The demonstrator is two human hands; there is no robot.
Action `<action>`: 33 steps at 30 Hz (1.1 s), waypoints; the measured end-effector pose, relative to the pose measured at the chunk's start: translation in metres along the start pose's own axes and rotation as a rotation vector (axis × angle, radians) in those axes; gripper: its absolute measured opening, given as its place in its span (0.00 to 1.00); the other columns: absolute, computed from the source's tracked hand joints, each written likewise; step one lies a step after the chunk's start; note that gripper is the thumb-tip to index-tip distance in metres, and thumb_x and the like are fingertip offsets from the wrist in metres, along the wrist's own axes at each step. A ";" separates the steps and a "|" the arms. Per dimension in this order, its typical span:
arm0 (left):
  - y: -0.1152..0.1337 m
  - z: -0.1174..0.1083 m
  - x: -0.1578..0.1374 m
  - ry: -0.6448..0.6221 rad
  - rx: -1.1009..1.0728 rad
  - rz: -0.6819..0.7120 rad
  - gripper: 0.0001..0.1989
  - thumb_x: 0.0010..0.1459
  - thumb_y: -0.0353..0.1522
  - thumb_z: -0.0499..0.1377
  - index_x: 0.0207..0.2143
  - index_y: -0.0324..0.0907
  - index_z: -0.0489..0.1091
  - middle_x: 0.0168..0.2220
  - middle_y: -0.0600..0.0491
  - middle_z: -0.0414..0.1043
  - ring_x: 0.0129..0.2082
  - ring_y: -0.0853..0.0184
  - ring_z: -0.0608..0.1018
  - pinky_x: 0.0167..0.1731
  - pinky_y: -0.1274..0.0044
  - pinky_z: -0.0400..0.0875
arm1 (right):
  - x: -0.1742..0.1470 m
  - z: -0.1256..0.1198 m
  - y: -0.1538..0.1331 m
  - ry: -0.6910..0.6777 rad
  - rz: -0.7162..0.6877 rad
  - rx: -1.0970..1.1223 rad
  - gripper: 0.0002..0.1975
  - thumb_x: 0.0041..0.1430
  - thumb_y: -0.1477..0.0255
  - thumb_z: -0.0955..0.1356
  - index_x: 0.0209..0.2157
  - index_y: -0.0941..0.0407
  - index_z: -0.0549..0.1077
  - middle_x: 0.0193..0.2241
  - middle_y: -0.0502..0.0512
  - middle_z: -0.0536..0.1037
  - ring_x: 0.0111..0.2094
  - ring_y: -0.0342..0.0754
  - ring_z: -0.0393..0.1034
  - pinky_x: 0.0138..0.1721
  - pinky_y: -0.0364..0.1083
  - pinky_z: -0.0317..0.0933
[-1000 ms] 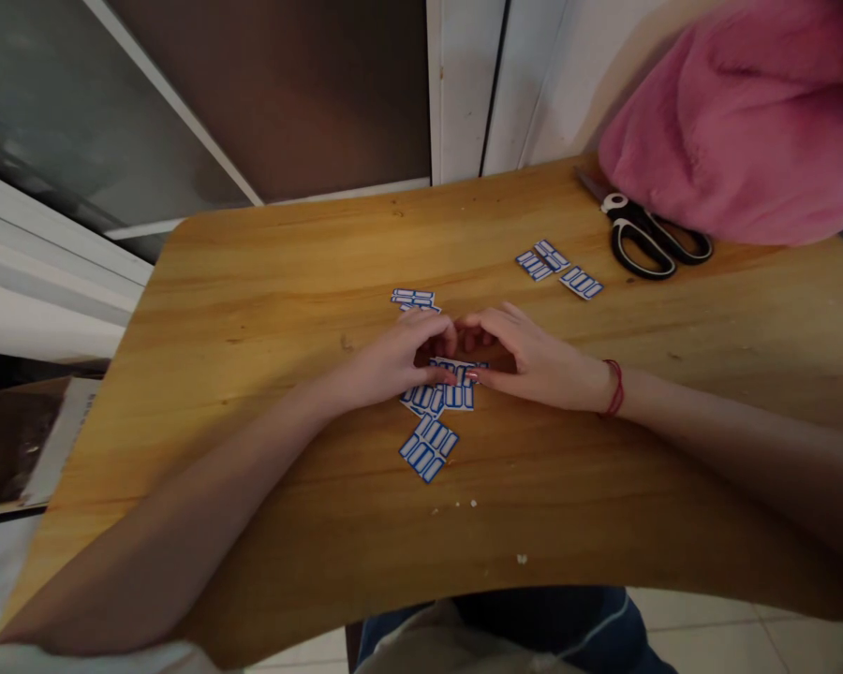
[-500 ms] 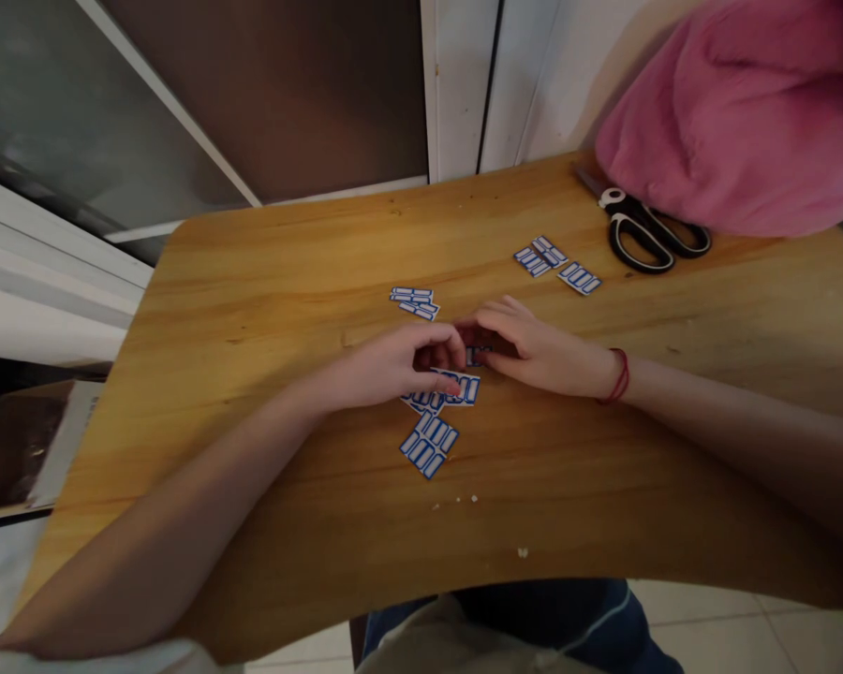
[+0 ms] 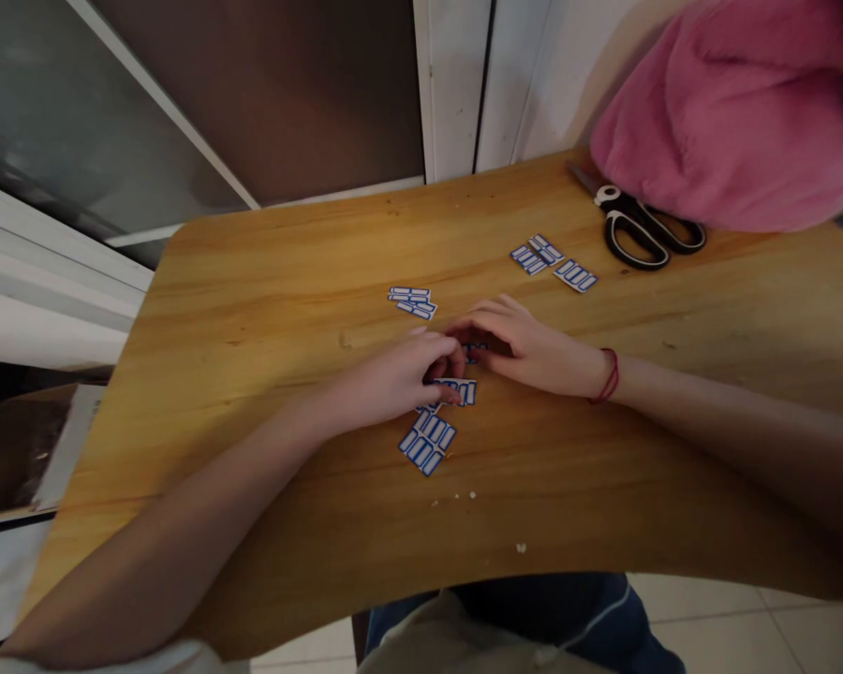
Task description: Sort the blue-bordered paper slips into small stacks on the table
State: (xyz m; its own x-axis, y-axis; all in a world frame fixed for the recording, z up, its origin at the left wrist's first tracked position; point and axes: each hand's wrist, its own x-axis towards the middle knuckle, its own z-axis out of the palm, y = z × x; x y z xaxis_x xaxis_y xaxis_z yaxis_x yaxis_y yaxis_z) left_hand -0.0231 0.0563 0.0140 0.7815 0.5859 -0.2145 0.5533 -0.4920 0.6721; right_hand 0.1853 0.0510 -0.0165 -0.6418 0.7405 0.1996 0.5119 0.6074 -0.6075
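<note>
My left hand (image 3: 411, 376) is curled in a pinch on a small piece of label sheet (image 3: 467, 393), white with blue-bordered boxes. The thumb lies across the piece, and the other fingers hide part of it. Just below, a larger label piece (image 3: 428, 443) lies flat on the table, and another is mostly covered between them. My right hand (image 3: 520, 344) faces the left, its fingers bent around another label piece (image 3: 475, 352) that shows between thumb and fingertips. The fingertips of both hands nearly meet; whether they touch is hard to see.
Overlapping label strips (image 3: 413, 301) lie beyond my left hand. Several more label pieces (image 3: 576, 275) are farther right. Black-handled scissors (image 3: 636, 234) rest beside a pink plush cloth (image 3: 731, 122). Small white scraps (image 3: 521, 548) dot the near part of the wooden table (image 3: 267, 290).
My left hand has rolled slightly, and the label piece under its thumb now looks flatter and more covered. The right hand stays nearly in place. The whole view has shifted a little.
</note>
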 end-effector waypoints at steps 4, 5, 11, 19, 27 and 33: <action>-0.001 0.000 0.000 0.049 -0.009 0.053 0.05 0.54 0.30 0.62 0.31 0.40 0.67 0.34 0.55 0.63 0.36 0.69 0.67 0.35 0.77 0.62 | 0.000 0.000 0.000 -0.001 0.011 0.001 0.15 0.57 0.78 0.63 0.46 0.57 0.70 0.43 0.60 0.73 0.46 0.54 0.63 0.50 0.54 0.57; -0.001 0.000 0.000 0.062 -0.010 0.071 0.05 0.54 0.29 0.62 0.30 0.40 0.67 0.36 0.54 0.63 0.38 0.68 0.67 0.37 0.77 0.63 | 0.000 0.000 0.000 0.004 0.009 0.000 0.15 0.56 0.78 0.64 0.47 0.57 0.69 0.43 0.60 0.73 0.46 0.54 0.63 0.50 0.54 0.57; 0.003 -0.001 -0.001 0.011 -0.050 0.070 0.05 0.54 0.25 0.60 0.29 0.40 0.64 0.30 0.57 0.64 0.32 0.70 0.67 0.33 0.78 0.62 | -0.001 0.001 0.000 0.024 0.001 0.013 0.15 0.57 0.78 0.64 0.47 0.56 0.70 0.43 0.59 0.74 0.46 0.54 0.64 0.49 0.55 0.58; 0.005 0.002 -0.004 0.062 -0.042 0.093 0.05 0.54 0.25 0.60 0.29 0.40 0.65 0.38 0.55 0.62 0.38 0.70 0.67 0.37 0.77 0.64 | -0.001 0.003 0.002 0.044 0.010 0.017 0.15 0.56 0.77 0.64 0.46 0.58 0.70 0.43 0.60 0.74 0.46 0.54 0.64 0.50 0.55 0.58; 0.015 0.003 -0.007 0.046 0.030 0.042 0.07 0.55 0.22 0.56 0.28 0.41 0.62 0.34 0.55 0.63 0.38 0.68 0.67 0.37 0.76 0.62 | -0.001 0.002 -0.001 0.054 -0.005 0.029 0.15 0.57 0.78 0.63 0.46 0.56 0.71 0.42 0.59 0.75 0.45 0.53 0.66 0.50 0.55 0.57; 0.015 0.005 -0.007 0.046 -0.022 0.056 0.07 0.55 0.22 0.54 0.28 0.41 0.61 0.36 0.55 0.62 0.37 0.69 0.66 0.36 0.77 0.63 | -0.001 0.003 -0.001 0.095 -0.010 0.059 0.14 0.57 0.78 0.64 0.45 0.57 0.72 0.41 0.59 0.75 0.45 0.53 0.66 0.49 0.55 0.58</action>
State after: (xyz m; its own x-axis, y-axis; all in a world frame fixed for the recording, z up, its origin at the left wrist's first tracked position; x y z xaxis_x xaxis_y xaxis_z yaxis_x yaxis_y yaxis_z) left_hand -0.0187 0.0416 0.0221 0.7967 0.5871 -0.1438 0.5025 -0.5111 0.6974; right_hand 0.1833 0.0484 -0.0186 -0.5885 0.7600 0.2757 0.4697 0.5990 -0.6485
